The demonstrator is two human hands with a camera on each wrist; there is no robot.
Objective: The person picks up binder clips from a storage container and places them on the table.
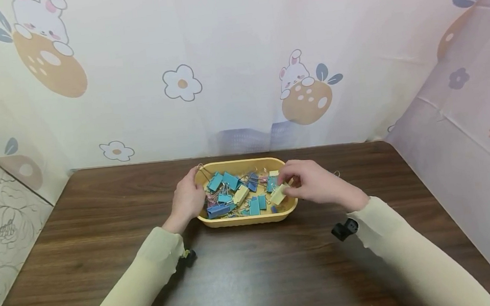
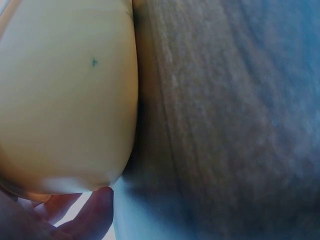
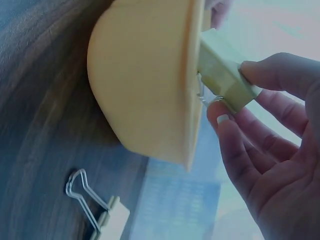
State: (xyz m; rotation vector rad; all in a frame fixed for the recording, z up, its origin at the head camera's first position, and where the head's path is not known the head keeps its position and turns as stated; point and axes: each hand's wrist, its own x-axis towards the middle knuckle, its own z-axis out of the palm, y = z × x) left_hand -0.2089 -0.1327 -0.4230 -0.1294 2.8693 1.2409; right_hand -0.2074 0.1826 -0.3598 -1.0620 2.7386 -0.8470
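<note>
A yellow oblong plastic box (image 1: 248, 220) stands on the table, filled with binder clips in teal, blue and yellow. My left hand (image 1: 187, 196) holds the box at its left end; in the left wrist view its fingers (image 2: 95, 215) touch the outer wall. Between thumb and fingers, my right hand (image 1: 314, 181) pinches a yellow binder clip (image 3: 227, 75) over the box's right rim. Part of that clip's wire handle shows beside the rim in the right wrist view. Inside lie a teal clip (image 1: 231, 180), a blue clip (image 1: 218, 210) and another yellow clip (image 1: 241, 194).
Another pale yellow binder clip (image 3: 114, 220) lies on the table outside the box's right end; in the head view my right hand mostly covers it. The brown wooden table (image 1: 257, 280) meets a patterned curtain (image 1: 228, 75) at the back.
</note>
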